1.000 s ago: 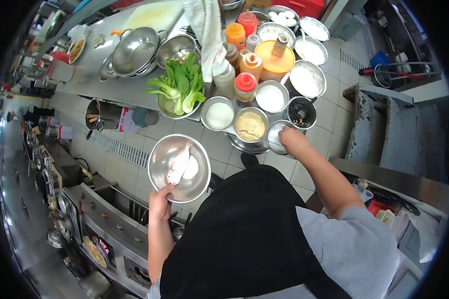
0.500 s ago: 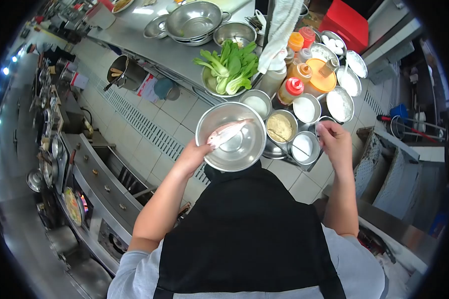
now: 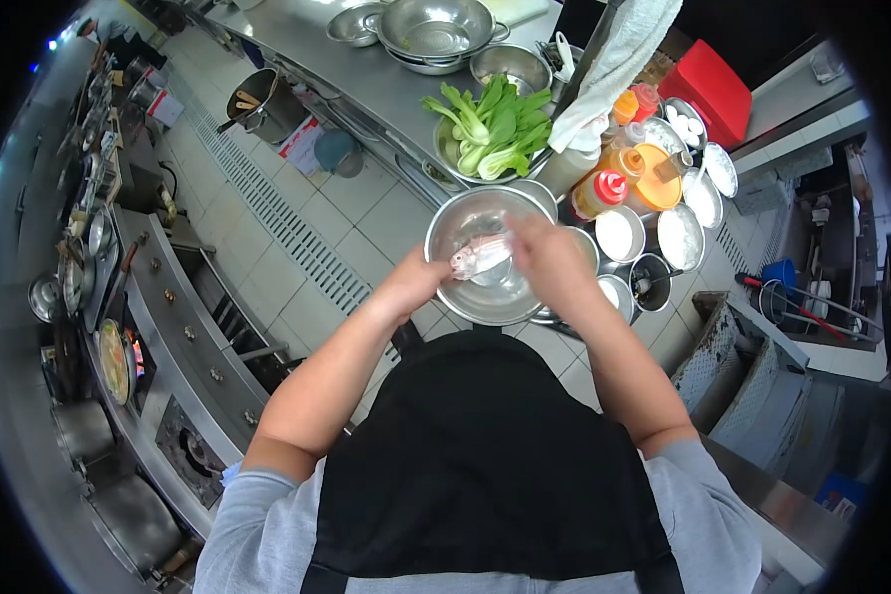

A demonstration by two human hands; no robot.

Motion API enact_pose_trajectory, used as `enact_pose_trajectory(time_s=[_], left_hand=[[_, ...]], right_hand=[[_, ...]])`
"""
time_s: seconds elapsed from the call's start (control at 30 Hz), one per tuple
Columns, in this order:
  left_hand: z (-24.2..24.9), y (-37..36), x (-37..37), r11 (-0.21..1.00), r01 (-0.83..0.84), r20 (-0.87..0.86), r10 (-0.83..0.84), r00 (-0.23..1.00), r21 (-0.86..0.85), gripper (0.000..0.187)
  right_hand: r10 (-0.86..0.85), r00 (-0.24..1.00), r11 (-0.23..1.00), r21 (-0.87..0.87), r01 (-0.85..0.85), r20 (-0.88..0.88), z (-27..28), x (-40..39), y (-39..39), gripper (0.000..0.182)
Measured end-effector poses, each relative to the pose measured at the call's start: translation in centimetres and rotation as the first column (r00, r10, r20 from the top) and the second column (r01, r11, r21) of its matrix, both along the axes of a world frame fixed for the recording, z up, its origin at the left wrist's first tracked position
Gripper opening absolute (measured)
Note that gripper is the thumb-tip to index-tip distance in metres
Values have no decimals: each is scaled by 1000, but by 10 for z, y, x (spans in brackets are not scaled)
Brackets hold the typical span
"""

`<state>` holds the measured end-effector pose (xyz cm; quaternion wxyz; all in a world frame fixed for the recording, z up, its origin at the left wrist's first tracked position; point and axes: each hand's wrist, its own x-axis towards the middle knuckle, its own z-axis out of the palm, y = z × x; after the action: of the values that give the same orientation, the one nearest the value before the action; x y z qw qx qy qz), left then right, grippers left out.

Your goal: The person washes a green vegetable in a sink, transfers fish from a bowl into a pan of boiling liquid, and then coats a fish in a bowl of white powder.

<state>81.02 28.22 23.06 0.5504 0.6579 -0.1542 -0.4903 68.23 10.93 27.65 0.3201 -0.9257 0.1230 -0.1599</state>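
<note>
A steel mixing bowl (image 3: 477, 307) is held up in front of my apron, its left rim pinched in my left hand (image 3: 409, 285), thumb inside. Within the bowl lies a small pinkish-silver fish (image 3: 482, 255), its head close to that thumb. My right hand (image 3: 554, 259) reaches over the bowl's right side, above the tail end of the fish. Its fingers are smeared by motion, so I cannot tell what they hold. Beneath and beside this hand are canisters of seasoning, including one of white powder (image 3: 621, 235), partly covered by the bowl and forearm.
Leafy greens (image 3: 495, 129) fill a bowl at the counter edge. Sauce bottles (image 3: 600, 194) crowd beside a hanging towel (image 3: 619, 69). A steel pot (image 3: 267, 107) stands near a floor drain (image 3: 287, 223). On the left stove, a pan (image 3: 116, 361) sits over a flame.
My right hand has swung left from the seasoning canisters to over the bowl, near the fish. My left hand keeps its grip on the rim. The whole view has shifted slightly.
</note>
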Motion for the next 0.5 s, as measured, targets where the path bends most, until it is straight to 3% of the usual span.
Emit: enact_pose_trajectory(time_s=[0.07, 0.2, 0.27, 0.33, 0.4, 0.5], left_hand=[[2, -1, 7, 1000, -26, 9, 26, 1000, 12, 50], [3, 8, 8, 999, -33, 37, 32, 999, 37, 49], [9, 7, 7, 997, -43, -3, 43, 999, 69, 44], [-9, 12, 8, 999, -32, 21, 31, 999, 31, 44], [-18, 20, 8, 998, 26, 63, -29, 998, 50, 46], [-14, 26, -2, 991, 29, 30, -33, 999, 134, 46]], right_hand=[[-35, 999, 990, 139, 38, -21, 1, 2, 2, 21], [70, 998, 995, 70, -70, 8, -7, 14, -5, 32], [277, 953, 873, -383, -302, -119, -43, 24, 5, 33], [281, 913, 822, -417, -388, -295, -60, 27, 23, 38], [324, 799, 895, -110, -432, -507, -73, 32, 29, 31], [271, 796, 909, -129, -397, -542, -91, 28, 42, 29]])
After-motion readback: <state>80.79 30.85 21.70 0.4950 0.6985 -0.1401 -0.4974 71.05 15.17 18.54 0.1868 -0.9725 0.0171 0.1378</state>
